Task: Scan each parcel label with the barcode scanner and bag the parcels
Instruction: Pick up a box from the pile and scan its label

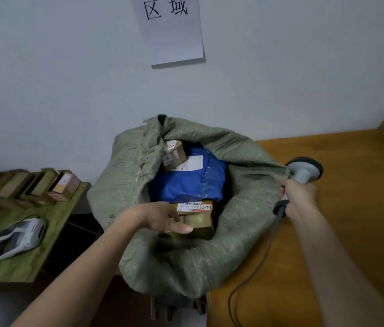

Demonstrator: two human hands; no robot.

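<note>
Our left hand [162, 218] grips the brown parcel [196, 219] lying crosswise just inside the woven sack [240, 232]'s near rim, label facing up, while our right hand [300, 197] holds the barcode scanner [304, 172] upright, head pointing away, over the open wooden table [351, 208].

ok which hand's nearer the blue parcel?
Left. The left hand is in the sack just below the blue parcel; the right hand holds the scanner outside.
</note>
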